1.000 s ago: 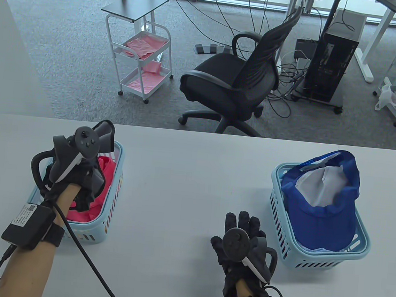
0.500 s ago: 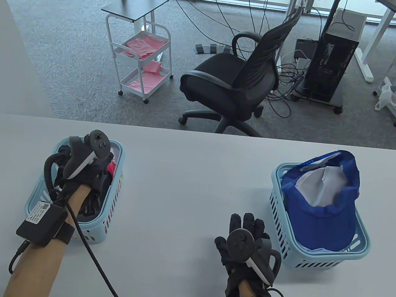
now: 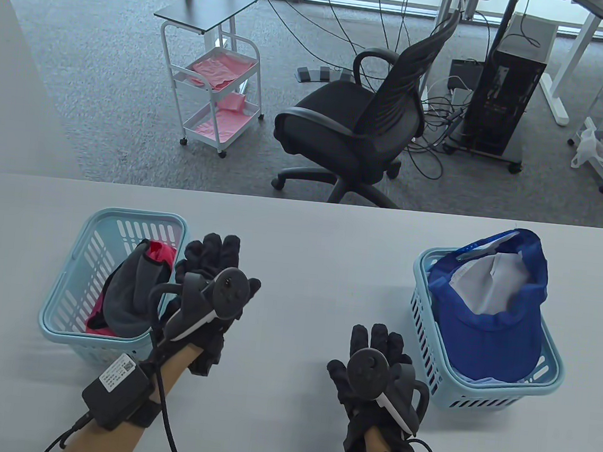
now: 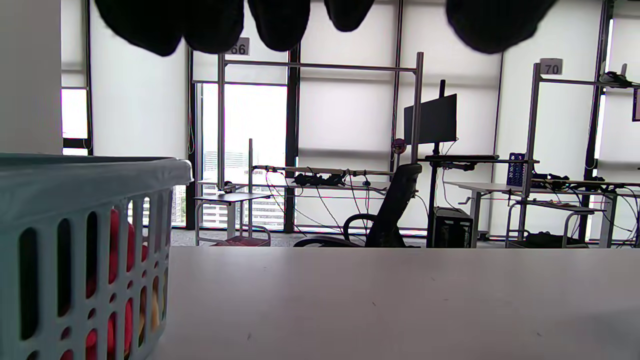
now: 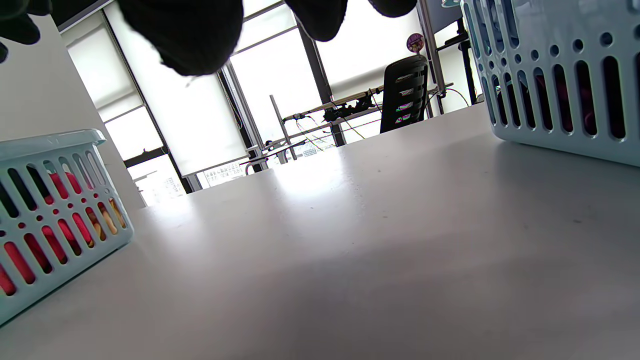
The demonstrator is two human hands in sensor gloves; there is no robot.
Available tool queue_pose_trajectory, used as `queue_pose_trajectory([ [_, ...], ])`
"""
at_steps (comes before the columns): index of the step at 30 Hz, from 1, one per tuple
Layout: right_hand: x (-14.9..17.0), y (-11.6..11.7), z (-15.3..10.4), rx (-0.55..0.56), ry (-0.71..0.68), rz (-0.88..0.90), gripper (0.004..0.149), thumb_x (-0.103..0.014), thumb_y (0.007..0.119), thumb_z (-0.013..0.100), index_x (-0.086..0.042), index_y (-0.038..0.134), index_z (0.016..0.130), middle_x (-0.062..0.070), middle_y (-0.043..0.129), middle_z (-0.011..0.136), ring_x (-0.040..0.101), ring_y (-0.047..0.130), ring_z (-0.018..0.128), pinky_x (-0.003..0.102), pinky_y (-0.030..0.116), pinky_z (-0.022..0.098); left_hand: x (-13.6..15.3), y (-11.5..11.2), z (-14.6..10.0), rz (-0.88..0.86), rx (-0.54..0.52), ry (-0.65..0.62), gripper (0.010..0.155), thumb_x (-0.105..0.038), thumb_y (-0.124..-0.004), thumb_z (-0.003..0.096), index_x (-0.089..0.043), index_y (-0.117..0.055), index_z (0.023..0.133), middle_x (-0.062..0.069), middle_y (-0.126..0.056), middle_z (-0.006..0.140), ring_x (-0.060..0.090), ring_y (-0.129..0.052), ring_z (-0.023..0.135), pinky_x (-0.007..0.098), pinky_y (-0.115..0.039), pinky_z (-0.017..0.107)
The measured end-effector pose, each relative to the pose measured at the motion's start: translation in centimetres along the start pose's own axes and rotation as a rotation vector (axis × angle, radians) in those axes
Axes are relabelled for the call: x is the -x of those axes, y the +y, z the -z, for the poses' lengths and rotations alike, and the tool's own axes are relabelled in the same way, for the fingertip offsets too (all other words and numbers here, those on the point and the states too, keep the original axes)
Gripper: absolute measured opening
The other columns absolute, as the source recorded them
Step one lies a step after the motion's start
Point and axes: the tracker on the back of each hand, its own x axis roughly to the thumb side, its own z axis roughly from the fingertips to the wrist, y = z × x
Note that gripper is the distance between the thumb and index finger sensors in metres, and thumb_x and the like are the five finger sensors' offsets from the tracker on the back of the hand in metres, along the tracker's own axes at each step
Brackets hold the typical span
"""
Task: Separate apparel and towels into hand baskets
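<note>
Left hand (image 3: 210, 292) flat on table (image 3: 299, 247) just right of left basket (image 3: 121, 216), fingers spread, holding nothing. Right hand (image 3: 373, 366) likewise near right basket (image 3: 477, 397). Grey cloth (image 3: 132, 295) over pink in left; blue cap (image 3: 499, 325) in right. Sorting looks done; rest hands clear of rims.

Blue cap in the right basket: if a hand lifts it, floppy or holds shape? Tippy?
The blue cap probably half holds its shape: its brim looks stiff, while the crown sags open, showing white lining. It looks light for its size. It overhangs the right basket rim, so a nudge might slide it off.
</note>
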Motion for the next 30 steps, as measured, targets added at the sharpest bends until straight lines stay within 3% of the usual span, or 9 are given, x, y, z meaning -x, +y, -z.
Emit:
queue_pose_trajectory([
  [5, -0.1, 0.1, 0.0, -0.008, -0.010, -0.003, 0.079, -0.046, 0.074, 0.052, -0.005, 0.041, 0.112, 0.031, 0.026, 0.113, 0.062, 0.026, 0.098, 0.076, 0.034, 0.068, -0.4, -4.0, -2.3, -0.056, 0.129, -0.015, 0.081, -0.060, -0.061, 0.0565, -0.014, -0.036, 0.119, 0.026, -0.041, 0.122, 0.060, -0.054, 0.107, 0.069, -0.058, 0.074],
  [9, -0.3, 0.4, 0.1, -0.022, -0.018, -0.019, 0.081, -0.047, 0.074, 0.052, -0.006, 0.039, 0.112, 0.031, 0.024, 0.113, 0.061, 0.025, 0.098, 0.076, 0.033, 0.068, -0.9, -6.2, -3.3, 0.035, 0.203, -0.079, 0.083, -0.061, -0.061, 0.0560, -0.015, -0.032, 0.119, 0.026, -0.037, 0.122, 0.061, -0.050, 0.108, 0.070, -0.056, 0.075],
  [19, 0.1, 0.2, -0.1, -0.002, -0.019, -0.020, 0.081, -0.048, 0.073, 0.052, -0.006, 0.039, 0.112, 0.031, 0.024, 0.113, 0.061, 0.025, 0.098, 0.076, 0.033, 0.067, -1.0, -7.2, -3.7, 0.045, 0.203, -0.072, 0.083, -0.060, -0.061, 0.0560, -0.014, -0.032, 0.119, 0.027, -0.037, 0.122, 0.061, -0.049, 0.108, 0.070, -0.055, 0.075],
  [30, 0.2, 0.3, 0.3, -0.021, -0.015, 0.006, 0.080, -0.047, 0.073, 0.052, -0.006, 0.039, 0.112, 0.031, 0.024, 0.113, 0.061, 0.025, 0.098, 0.076, 0.033, 0.068, -1.0, -6.8, -3.8, 0.061, 0.159, -0.066, 0.083, -0.060, -0.061, 0.0559, -0.015, -0.032, 0.118, 0.027, -0.037, 0.122, 0.061, -0.049, 0.108, 0.070, -0.054, 0.075],
])
